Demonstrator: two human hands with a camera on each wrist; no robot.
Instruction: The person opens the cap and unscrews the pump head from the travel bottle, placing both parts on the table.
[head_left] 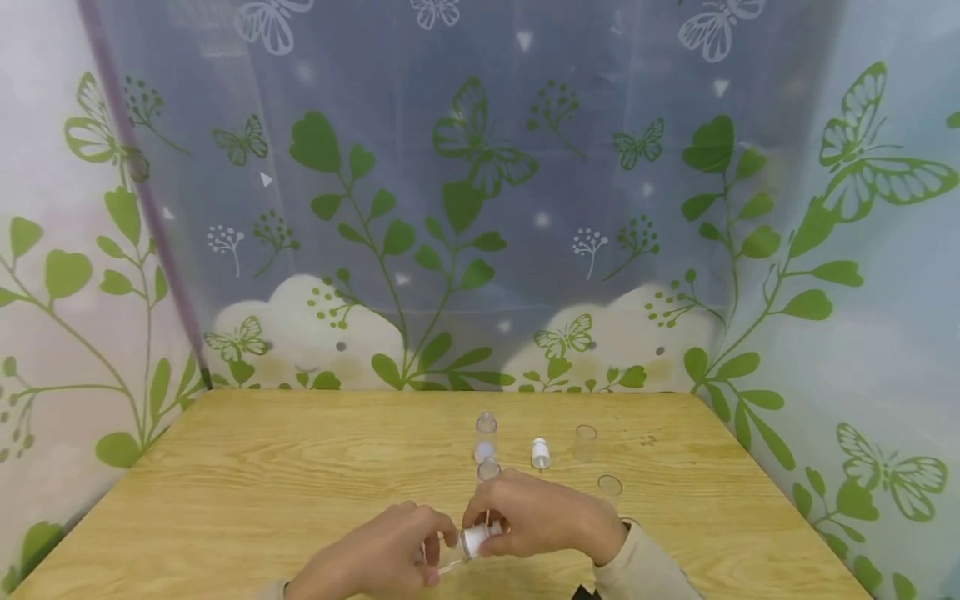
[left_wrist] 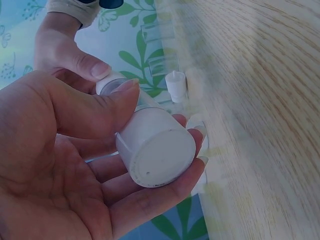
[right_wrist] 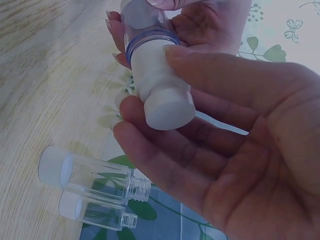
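Both hands hold one small pump bottle, tilted on its side low in the head view. My left hand [head_left: 382, 546] grips the clear body of the pump bottle [left_wrist: 156, 147], thumb on top and fingers beneath its white round base. At the other end, my right hand [head_left: 532, 512] pinches the white pump head [right_wrist: 160, 75] between thumb and fingers. A blue-tinted clear rim shows where the pump head meets the body. Beyond the hands stand a clear bottle [head_left: 486, 437] with a threaded neck and a second clear bottle [head_left: 489, 469], partly hidden by my right hand.
A loose white pump head [head_left: 540, 452] stands on the wooden table [head_left: 300, 458] right of the bottles. Further right are two clear caps, the far cap [head_left: 586, 443] and the near cap [head_left: 611, 485], partly behind the right wrist. A patterned curtain [head_left: 480, 250] borders the table's back.
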